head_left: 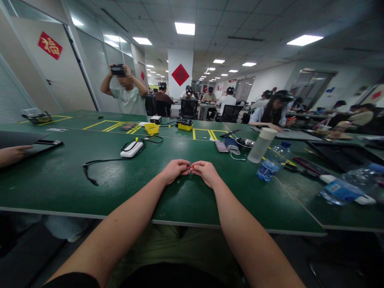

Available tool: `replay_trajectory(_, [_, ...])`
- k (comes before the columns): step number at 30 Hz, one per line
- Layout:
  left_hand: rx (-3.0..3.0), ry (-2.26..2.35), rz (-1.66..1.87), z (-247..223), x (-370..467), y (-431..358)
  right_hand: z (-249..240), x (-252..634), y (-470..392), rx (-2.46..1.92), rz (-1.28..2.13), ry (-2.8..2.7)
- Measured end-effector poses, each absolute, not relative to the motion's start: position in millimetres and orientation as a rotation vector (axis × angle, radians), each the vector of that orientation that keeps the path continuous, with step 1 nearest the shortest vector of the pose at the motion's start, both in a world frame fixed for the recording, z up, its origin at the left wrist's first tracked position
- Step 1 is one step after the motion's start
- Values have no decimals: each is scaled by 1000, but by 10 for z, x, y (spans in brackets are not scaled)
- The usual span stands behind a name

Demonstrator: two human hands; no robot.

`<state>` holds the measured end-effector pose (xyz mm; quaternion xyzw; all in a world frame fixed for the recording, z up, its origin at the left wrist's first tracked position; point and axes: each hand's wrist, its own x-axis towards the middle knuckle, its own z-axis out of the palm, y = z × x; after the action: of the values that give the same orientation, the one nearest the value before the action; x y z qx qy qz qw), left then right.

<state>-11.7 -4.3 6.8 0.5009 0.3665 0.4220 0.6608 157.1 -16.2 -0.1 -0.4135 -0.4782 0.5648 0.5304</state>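
Left of the hands, a white plastic power bank with a black cable lies on the green worktop. The left hand pinches a small dark piece, nearly closed; the right hand likewise pinches a small orange piece. Right of them stand a frosted bottle and a clear blue-labelled water bottle.

The green table bears yellow stripes beneath yellow trays.
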Motion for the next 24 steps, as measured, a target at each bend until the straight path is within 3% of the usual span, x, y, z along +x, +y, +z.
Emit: replay_trajectory(24, [1192, 826, 956, 75, -111, -54, 51, 1552, -212, -984, 1339, -1162])
